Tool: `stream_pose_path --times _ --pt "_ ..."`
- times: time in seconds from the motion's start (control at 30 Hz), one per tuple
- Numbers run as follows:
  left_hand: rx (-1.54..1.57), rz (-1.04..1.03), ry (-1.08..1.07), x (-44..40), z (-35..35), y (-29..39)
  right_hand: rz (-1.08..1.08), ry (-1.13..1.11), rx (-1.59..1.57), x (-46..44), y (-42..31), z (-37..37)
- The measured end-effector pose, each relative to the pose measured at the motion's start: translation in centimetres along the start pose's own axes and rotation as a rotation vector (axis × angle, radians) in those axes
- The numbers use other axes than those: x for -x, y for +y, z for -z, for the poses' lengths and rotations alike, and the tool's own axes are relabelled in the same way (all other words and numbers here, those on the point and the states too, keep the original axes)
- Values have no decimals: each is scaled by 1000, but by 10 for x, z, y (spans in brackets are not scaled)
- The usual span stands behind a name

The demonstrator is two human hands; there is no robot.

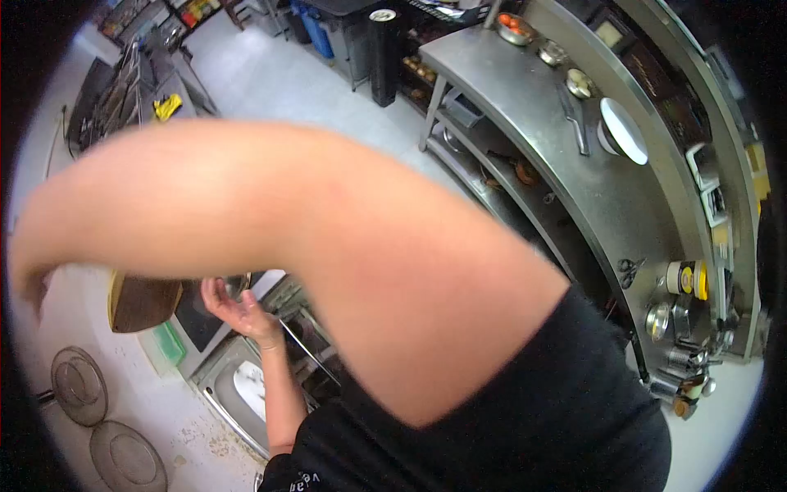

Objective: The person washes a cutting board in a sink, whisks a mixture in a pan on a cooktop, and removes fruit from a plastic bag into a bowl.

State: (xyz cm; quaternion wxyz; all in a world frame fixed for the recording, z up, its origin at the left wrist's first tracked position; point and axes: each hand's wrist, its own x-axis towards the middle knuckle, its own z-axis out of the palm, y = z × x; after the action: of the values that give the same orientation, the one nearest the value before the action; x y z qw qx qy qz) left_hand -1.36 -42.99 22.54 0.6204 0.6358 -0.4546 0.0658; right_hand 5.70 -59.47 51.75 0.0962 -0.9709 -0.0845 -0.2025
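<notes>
My right arm is raised and crosses the whole view close to the camera. At its end, my right hand (37, 291) shows at the far left edge, dark and blurred; its fingers and anything in them cannot be made out. Lower down, my left hand (234, 312) is open, palm up, with fingers apart and slightly bent, holding nothing. It is nearest to a wooden object (143, 303) and a green-lidded container (170, 343). Below it is a metal sink (215, 392) with a white item (250, 385) in it.
Two round mesh screens (79, 385) hang on the stained wall. At right, a steel counter (525, 90) holds bowls, a knife (574, 123), a white bowl (623, 131), scissors (630, 272) and jars (687, 280). A black bin (383, 61) and a yellow cloth (168, 107) are farther off.
</notes>
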Motion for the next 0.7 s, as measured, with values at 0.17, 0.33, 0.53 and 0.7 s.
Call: stream_pose_path --times 0.17,0.33,0.53,0.7 --pt "156 51 -131 23 -69 28 -332 433 -216 205 72 -115" --pt "40 46 -204 31 -110 43 -1110 137 -201 549 87 -171" --pt "38 73 -426 37 -235 83 -1795 398 304 832 49 -72" --pt "138 -103 -686 72 -390 143 -1984 579 1063 1010 -49 -48"
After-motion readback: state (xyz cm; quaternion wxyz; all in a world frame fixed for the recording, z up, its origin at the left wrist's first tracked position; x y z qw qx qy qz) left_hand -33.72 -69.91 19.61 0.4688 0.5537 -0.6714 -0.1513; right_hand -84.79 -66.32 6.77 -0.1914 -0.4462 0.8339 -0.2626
